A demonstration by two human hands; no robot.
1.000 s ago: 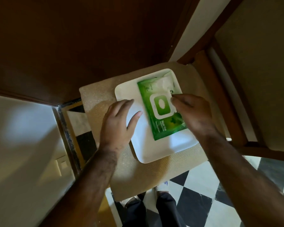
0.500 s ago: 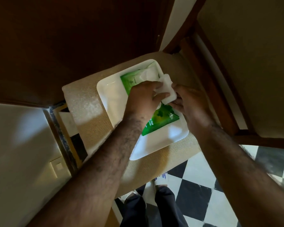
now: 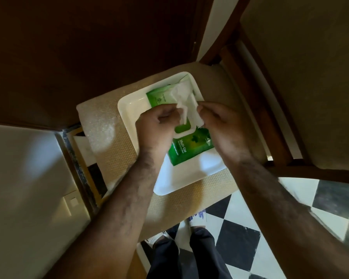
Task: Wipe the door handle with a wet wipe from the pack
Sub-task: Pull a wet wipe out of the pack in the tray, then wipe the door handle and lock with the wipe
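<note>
The left hand (image 3: 157, 125) is curled closed, its fingers (image 3: 170, 114) pinching a white wet wipe (image 3: 183, 115) that rises from the pack's opening. The right hand (image 3: 220, 125) is also clenched, gripping the flipped-up white lid (image 3: 194, 115) at its 9 o'clock side. The pack (image 3: 186, 149) is green with white print (the words "Multi-Use" are legible), and lies flat in a white tray (image 3: 129, 109) on a beige chair seat (image 3: 101, 121). Most of the pack shows at 6 o'clock from the fingers, between the two wrists.
</note>
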